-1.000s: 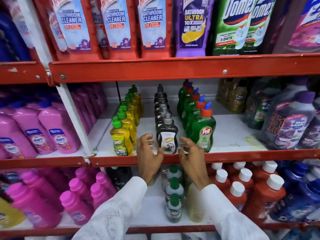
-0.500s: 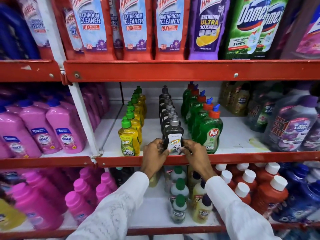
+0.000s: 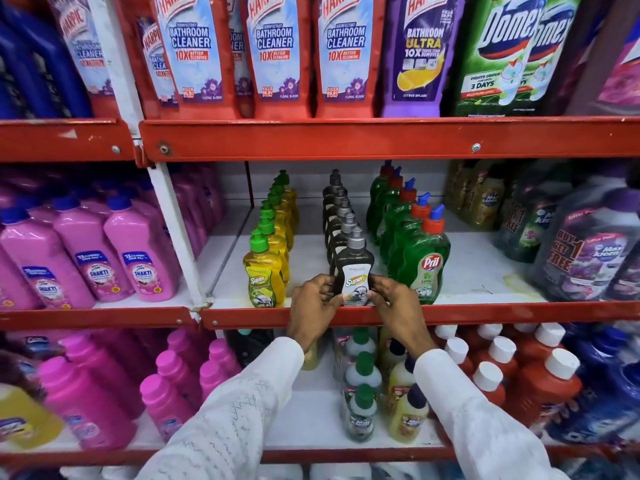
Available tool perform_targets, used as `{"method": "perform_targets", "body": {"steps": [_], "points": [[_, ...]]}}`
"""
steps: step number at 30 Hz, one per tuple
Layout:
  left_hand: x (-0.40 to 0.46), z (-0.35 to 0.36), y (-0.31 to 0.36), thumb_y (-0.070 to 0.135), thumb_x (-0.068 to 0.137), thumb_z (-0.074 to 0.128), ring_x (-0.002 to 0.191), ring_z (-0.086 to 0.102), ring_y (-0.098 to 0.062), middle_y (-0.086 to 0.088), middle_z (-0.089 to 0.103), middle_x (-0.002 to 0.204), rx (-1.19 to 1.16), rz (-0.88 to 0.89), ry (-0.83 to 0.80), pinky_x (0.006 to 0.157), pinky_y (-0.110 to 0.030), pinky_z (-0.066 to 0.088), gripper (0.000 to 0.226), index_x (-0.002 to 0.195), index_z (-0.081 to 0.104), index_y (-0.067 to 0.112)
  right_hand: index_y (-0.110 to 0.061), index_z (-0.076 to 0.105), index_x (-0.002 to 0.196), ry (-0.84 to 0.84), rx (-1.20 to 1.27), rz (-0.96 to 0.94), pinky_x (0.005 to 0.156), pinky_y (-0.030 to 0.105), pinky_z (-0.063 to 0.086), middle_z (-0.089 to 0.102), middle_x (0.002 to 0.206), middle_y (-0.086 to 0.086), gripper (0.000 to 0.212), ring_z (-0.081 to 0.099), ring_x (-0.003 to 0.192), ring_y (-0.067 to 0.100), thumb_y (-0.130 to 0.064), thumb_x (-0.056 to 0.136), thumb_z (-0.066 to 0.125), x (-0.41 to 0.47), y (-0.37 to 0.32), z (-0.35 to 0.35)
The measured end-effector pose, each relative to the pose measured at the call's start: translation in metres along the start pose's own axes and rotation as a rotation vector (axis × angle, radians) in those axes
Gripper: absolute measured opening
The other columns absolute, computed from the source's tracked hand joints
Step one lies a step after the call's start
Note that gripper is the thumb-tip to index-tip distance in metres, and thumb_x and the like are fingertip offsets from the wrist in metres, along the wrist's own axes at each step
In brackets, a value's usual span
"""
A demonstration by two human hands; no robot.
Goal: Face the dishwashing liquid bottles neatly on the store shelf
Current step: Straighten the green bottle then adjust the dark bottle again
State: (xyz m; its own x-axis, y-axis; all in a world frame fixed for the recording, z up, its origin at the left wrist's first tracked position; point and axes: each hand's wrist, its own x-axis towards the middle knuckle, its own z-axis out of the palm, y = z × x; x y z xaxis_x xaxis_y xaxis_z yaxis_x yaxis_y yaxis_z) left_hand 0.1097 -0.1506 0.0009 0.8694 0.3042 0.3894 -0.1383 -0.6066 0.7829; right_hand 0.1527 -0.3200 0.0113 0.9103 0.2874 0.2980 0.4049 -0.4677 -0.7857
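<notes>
Three rows of dishwashing liquid bottles run front to back on the middle shelf (image 3: 485, 311). The front dark bottle (image 3: 354, 263), grey-capped with a white label facing me, stands at the shelf edge. My left hand (image 3: 313, 306) grips its left side and my right hand (image 3: 394, 306) grips its right side, fingers around its lower part. A yellow bottle (image 3: 264, 271) with a green cap leads the row to the left. A green bottle (image 3: 427, 263) with a red and blue cap leads the row to the right.
Pink bottles (image 3: 138, 258) fill the bay left of a white upright (image 3: 176, 237). Purple floor-cleaner bottles (image 3: 588, 258) stand at the right. Bathroom cleaner bottles (image 3: 273, 53) line the shelf above; small bottles (image 3: 362, 375) and red bottles (image 3: 540, 382) sit below.
Both hands moved in from beside the front dark bottle and closed on its sides. The bottle now stands slightly nearer the shelf edge. The camera moved closer.
</notes>
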Motion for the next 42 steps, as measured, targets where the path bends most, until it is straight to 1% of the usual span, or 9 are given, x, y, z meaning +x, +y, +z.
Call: {"method": "perform_targets", "body": {"steps": [4, 7, 10, 12, 16, 22, 26, 31, 42], "points": [[-0.001, -0.003, 0.002, 0.018, 0.080, 0.079, 0.077, 0.067, -0.001, -0.005, 0.076, 0.102, 0.013, 0.023, -0.009, 0.071, -0.008, 0.054, 0.039, 0.116, 0.066, 0.009, -0.010, 0.058, 0.132, 0.031, 0.041, 0.011, 0.101, 0.029, 0.049, 0.066, 0.129, 0.006, 0.043, 0.062, 0.117, 0.012, -0.012, 0.090, 0.065, -0.004, -0.001, 0.001], [-0.013, -0.014, 0.005, 0.012, 0.085, 0.072, 0.092, 0.070, -0.010, -0.005, 0.075, 0.107, 0.014, 0.057, 0.032, 0.086, -0.024, 0.057, 0.032, 0.117, 0.067, 0.008, -0.013, 0.065, 0.124, 0.296, 0.126, 0.023, 0.094, 0.028, 0.054, 0.072, 0.120, 0.003, 0.035, 0.066, 0.102, 0.006, -0.015, 0.088, 0.067, -0.019, -0.004, 0.004], [-0.035, -0.041, 0.003, 0.005, 0.085, 0.066, 0.090, 0.066, 0.001, 0.004, 0.074, 0.100, -0.006, 0.110, 0.180, 0.087, -0.014, 0.052, 0.021, 0.103, 0.072, 0.014, -0.019, 0.073, 0.107, 0.495, 0.196, -0.067, 0.085, 0.031, 0.059, 0.076, 0.101, -0.003, 0.023, 0.071, 0.089, 0.005, -0.013, 0.085, 0.070, -0.035, -0.018, 0.019], [-0.046, -0.064, -0.005, 0.001, 0.081, 0.064, 0.085, 0.064, 0.000, 0.007, 0.073, 0.089, -0.014, 0.148, 0.364, 0.081, -0.010, 0.048, 0.019, 0.087, 0.073, 0.017, -0.020, 0.074, 0.101, 0.455, 0.198, -0.144, 0.082, 0.025, 0.057, 0.076, 0.095, -0.005, 0.020, 0.071, 0.084, 0.005, -0.010, 0.084, 0.069, -0.040, -0.036, 0.040], [-0.042, -0.103, -0.035, 0.007, 0.073, 0.059, 0.080, 0.065, -0.016, -0.003, 0.069, 0.087, -0.071, 0.078, 0.605, 0.076, -0.030, 0.055, 0.019, 0.088, 0.065, 0.016, -0.021, 0.069, 0.115, 0.188, 0.167, -0.193, 0.081, 0.012, 0.051, 0.074, 0.107, -0.005, 0.033, 0.070, 0.092, 0.003, -0.008, 0.086, 0.064, -0.031, -0.069, 0.090], [-0.022, -0.127, -0.081, 0.018, 0.077, 0.072, 0.094, 0.068, -0.017, -0.007, 0.069, 0.119, 0.103, -0.060, 0.188, 0.087, -0.038, 0.058, 0.052, 0.126, 0.058, 0.011, -0.010, 0.063, 0.126, 0.011, 0.046, -0.163, 0.084, -0.002, 0.041, 0.072, 0.118, 0.004, 0.042, 0.065, 0.098, 0.004, -0.002, 0.085, 0.063, -0.007, -0.078, 0.118], [-0.010, -0.132, -0.086, 0.031, 0.078, 0.065, 0.089, 0.071, -0.015, -0.001, 0.075, 0.109, 0.173, -0.011, -0.010, 0.083, -0.038, 0.059, 0.045, 0.122, 0.062, 0.022, -0.012, 0.068, 0.120, -0.067, 0.060, -0.133, 0.093, 0.020, 0.052, 0.074, 0.113, 0.004, 0.037, 0.070, 0.099, 0.008, -0.003, 0.084, 0.067, 0.001, -0.076, 0.117], [-0.006, -0.130, -0.092, 0.021, 0.080, 0.071, 0.085, 0.072, -0.014, -0.003, 0.077, 0.099, 0.114, 0.016, 0.023, 0.082, -0.036, 0.059, 0.032, 0.112, 0.066, 0.019, -0.010, 0.069, 0.120, -0.092, 0.066, -0.116, 0.096, 0.021, 0.052, 0.074, 0.115, 0.003, 0.035, 0.069, 0.104, 0.006, -0.008, 0.085, 0.069, 0.002, -0.075, 0.119], [-0.010, -0.132, -0.089, 0.028, 0.080, 0.077, 0.087, 0.072, -0.011, -0.006, 0.077, 0.103, 0.025, -0.001, 0.015, 0.082, -0.036, 0.061, 0.036, 0.112, 0.067, 0.015, -0.012, 0.068, 0.120, -0.071, 0.059, -0.090, 0.097, 0.021, 0.050, 0.073, 0.116, 0.002, 0.033, 0.067, 0.103, 0.005, -0.005, 0.089, 0.064, -0.002, -0.082, 0.121]]}}
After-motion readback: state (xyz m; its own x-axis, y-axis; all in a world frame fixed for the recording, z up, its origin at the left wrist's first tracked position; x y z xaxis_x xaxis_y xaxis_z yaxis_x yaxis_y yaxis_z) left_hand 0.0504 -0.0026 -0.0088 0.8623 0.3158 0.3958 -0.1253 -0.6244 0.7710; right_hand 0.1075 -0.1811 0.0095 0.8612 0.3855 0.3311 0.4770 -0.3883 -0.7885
